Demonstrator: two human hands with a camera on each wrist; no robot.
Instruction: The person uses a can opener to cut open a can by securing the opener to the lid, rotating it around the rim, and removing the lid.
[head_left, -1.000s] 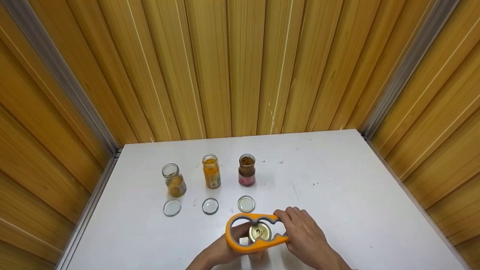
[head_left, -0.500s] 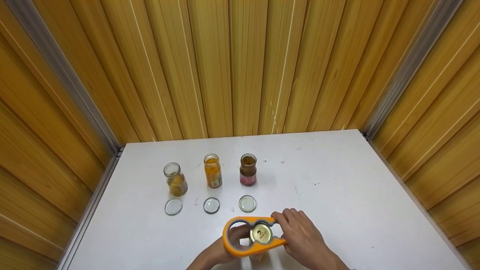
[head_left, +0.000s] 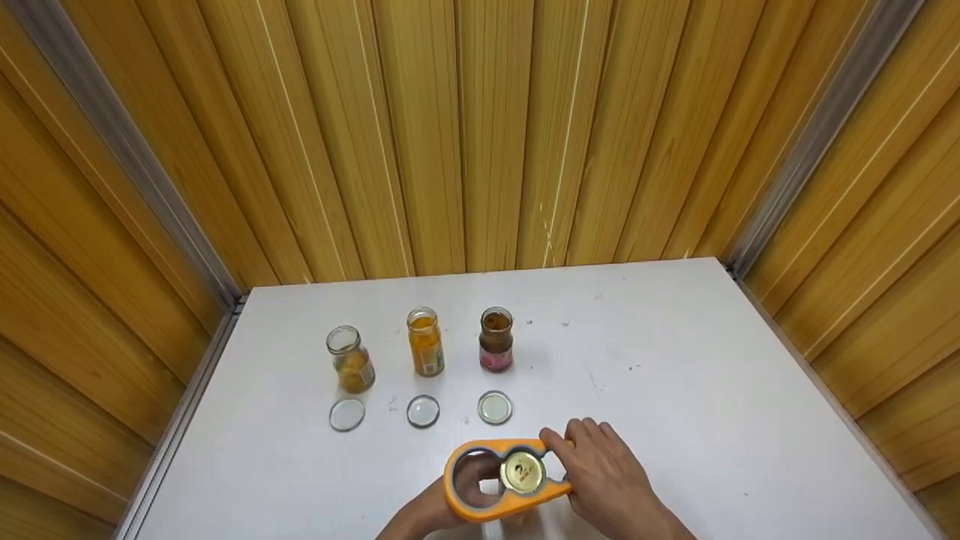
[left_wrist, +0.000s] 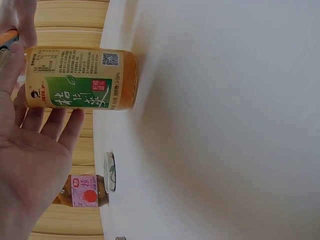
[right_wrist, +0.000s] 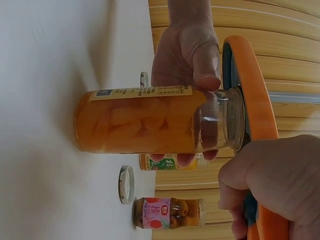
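Observation:
My left hand [head_left: 441, 505] holds a glass jar of orange fruit pieces [right_wrist: 140, 122] near its neck, thumb on one side and fingers on the other. In the left wrist view, the jar's green and cream label [left_wrist: 82, 80] faces the camera. A gold lid [head_left: 523, 472] is on the jar. Around that lid sits the smaller, inner opening of an orange and grey jar opener [head_left: 480, 514]. My right hand [head_left: 606, 476] grips the opener's two handles on the right, its fingers curled over them. The larger loop reaches left over my left hand and partly frames it.
Three lidless jars stand farther back: yellow fruit [head_left: 354, 371], orange fruit [head_left: 427, 356] and a dark one with a pink label [head_left: 496, 356]. Before each lies a lid: left [head_left: 347, 414], middle [head_left: 423, 411], right [head_left: 495, 407]. Wood-patterned walls [head_left: 487, 135] surround the white table [head_left: 660, 360].
The jar opener has lowered and drawn slightly left and toward me, its inner opening now fitting closely round the gold lid. My right hand moved with it. The left hand keeps holding the jar.

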